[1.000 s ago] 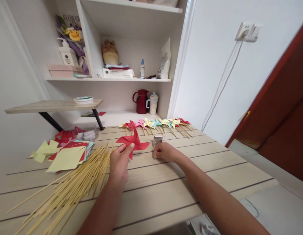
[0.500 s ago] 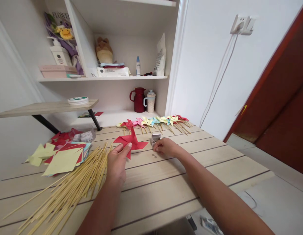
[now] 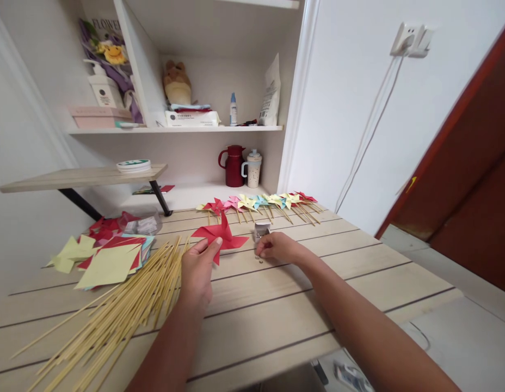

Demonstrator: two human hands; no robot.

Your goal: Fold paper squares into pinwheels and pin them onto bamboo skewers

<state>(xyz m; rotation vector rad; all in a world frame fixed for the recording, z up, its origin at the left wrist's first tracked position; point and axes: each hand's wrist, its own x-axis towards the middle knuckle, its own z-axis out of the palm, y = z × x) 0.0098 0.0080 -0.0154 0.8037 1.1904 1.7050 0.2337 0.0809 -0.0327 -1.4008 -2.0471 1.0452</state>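
A red paper pinwheel [image 3: 228, 240] is pinched between thumb and fingers of my left hand [image 3: 199, 267], held above the table. To its right, my right hand [image 3: 279, 247] rests low with its fingertips drawn together at the front of a small open box [image 3: 262, 226]. Small metal pieces, perhaps pushpins [image 3: 259, 261], lie on the wood just under those fingertips. Whatever the right fingers hold, if anything, is hidden. Left of my left hand lies a bundle of thin wooden sticks [image 3: 130, 296].
Finished pinwheels [image 3: 258, 202] on sticks lie in a row along the table's back. At left are stacked coloured paper squares [image 3: 109, 265], a plastic container [image 3: 148, 224] and a raised wooden shelf [image 3: 81, 177]. A dark red jug [image 3: 235, 167] and a cup [image 3: 253, 170] stand behind.
My right fingertips have shifted slightly down toward the small metal pieces in front of the box. The left hand still holds the pinwheel; the view has moved slightly.
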